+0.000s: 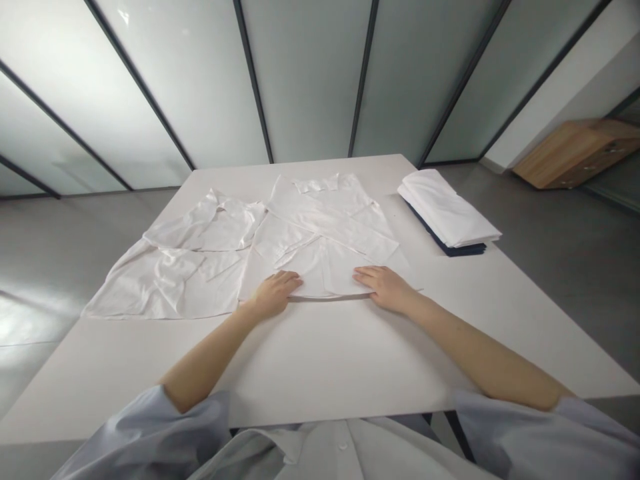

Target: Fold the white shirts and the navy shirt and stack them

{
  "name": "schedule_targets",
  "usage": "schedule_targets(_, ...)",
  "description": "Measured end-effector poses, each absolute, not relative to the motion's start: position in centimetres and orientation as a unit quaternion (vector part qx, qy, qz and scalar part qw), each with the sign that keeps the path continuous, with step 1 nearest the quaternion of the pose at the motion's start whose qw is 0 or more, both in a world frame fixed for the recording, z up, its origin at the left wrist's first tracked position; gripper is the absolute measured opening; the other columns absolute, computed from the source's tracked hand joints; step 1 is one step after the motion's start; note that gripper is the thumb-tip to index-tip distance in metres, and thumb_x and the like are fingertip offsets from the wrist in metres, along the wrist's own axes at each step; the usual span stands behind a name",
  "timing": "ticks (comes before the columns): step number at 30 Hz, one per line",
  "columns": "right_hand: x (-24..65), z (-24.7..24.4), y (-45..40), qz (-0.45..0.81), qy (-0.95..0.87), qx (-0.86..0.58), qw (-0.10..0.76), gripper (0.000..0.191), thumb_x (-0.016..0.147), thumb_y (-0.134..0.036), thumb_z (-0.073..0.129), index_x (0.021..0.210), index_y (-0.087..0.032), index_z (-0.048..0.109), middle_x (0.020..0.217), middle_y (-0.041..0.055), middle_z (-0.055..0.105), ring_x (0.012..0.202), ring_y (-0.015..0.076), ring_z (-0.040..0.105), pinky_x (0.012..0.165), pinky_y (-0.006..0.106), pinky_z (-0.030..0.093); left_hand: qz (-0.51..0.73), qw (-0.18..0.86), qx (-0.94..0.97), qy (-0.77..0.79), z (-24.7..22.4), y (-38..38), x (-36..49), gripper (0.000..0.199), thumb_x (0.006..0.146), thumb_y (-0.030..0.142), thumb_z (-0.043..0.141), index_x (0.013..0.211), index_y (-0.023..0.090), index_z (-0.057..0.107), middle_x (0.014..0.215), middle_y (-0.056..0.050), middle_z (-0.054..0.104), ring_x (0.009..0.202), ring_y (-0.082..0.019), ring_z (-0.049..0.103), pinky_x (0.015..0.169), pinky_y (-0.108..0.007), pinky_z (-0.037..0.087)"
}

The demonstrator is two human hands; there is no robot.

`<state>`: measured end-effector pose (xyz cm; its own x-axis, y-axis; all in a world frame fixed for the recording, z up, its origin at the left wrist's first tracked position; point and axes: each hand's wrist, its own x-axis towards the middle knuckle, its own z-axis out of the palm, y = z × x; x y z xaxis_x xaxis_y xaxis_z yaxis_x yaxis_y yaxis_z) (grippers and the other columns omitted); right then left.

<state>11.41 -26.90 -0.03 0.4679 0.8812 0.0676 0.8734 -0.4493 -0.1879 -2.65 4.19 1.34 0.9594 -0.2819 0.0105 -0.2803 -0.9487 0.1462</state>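
Note:
A white shirt point(333, 217) lies spread on the table in front of me, its collar at the far end and its sleeves crossed over the body. At the near hem, my left hand point(277, 292) rests on the left part with its fingers stretched over the cloth. My right hand point(385, 287) lies on the same hem further right, fingers extended inward. Both thumbs are hard to make out. To the left, a second white garment point(185, 267) is laid out rumpled, its edge meeting the shirt's side.
On the right side of the white table point(330, 360) sits a stack of folded white cloth point(445, 207) on top of dark navy cloth point(467, 251). Frosted glass panels point(310, 80) stand behind the table. A wooden cabinet point(575, 152) is on the floor at far right.

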Motion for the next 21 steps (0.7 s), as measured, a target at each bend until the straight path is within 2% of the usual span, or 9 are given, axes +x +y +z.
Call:
schedule_targets(4,13.6,-1.2,-31.7,-0.046,-0.433,-0.893,0.109,0.066,0.064,-0.005,0.051,0.127,-0.019,0.063,0.134,0.0109,0.058,0.12,0.0285,0.055,0.101,0.046,0.043,-0.009,0.047,0.997,-0.053,2.2,8.0,-3.8,0.049,0.071,0.006,0.049,0.115,0.021,0.064,0.111,-0.009,0.063,0.107,-0.025,0.058,0.094,-0.036,0.05)
schedule_targets(8,14.8,-2.0,-34.5,-0.067,-0.4,-0.903,0.141,0.058,0.061,-0.006,0.049,0.112,-0.021,0.071,0.131,0.0085,0.061,0.118,0.0297,0.056,0.101,0.049,0.044,-0.018,0.064,0.998,-0.02,2.3,10.6,-4.4,0.043,0.069,0.008,0.047,0.105,0.022,0.068,0.112,-0.007,0.066,0.107,-0.024,0.06,0.095,-0.035,0.049)
schedule_targets(11,14.9,-1.7,-35.6,-0.059,-0.403,-0.891,0.2,0.052,0.063,-0.007,0.046,0.103,-0.024,0.074,0.127,0.0049,0.064,0.117,0.0263,0.059,0.103,0.048,0.045,-0.01,0.09,0.996,0.01,2.7,11.7,-5.0,0.038,0.075,0.014,0.042,0.099,0.022,0.07,0.111,-0.006,0.069,0.104,-0.023,0.063,0.094,-0.035,0.049)
schedule_targets(14,14.6,-0.5,-36.5,-0.072,-0.373,-0.879,0.288,0.045,0.069,-0.012,0.042,0.098,-0.025,0.075,0.116,0.0043,0.07,0.113,0.0237,0.062,0.103,0.045,0.046,0.02,0.12,0.992,0.03,4.2,12.1,-5.8,0.036,0.077,0.018,0.039,0.094,0.022,0.071,0.102,-0.005,0.071,0.094,-0.022,0.066,0.086,-0.033,0.051)
schedule_targets(17,14.4,1.5,-37.2,-0.072,-0.321,-0.871,0.366,0.038,0.076,-0.021,0.042,0.094,-0.026,0.075,0.104,0.0051,0.073,0.104,0.0236,0.066,0.098,0.042,0.05,0.051,0.158,0.986,0.016,6.9,12.0,-6.4,0.033,0.078,0.022,0.038,0.085,0.022,0.07,0.088,-0.005,0.07,0.083,-0.02,0.066,0.077,-0.03,0.051)
schedule_targets(21,13.9,5.1,-38.5,-0.061,-0.242,-0.877,0.411,0.024,0.074,-0.036,0.052,0.079,-0.028,0.073,0.088,0.0062,0.074,0.087,0.0284,0.07,0.082,0.042,0.056,0.07,0.227,0.971,-0.016,10.9,12.2,-7.7,0.026,0.082,0.031,0.045,0.082,0.023,0.069,0.082,-0.004,0.069,0.077,-0.019,0.064,0.072,-0.027,0.051)
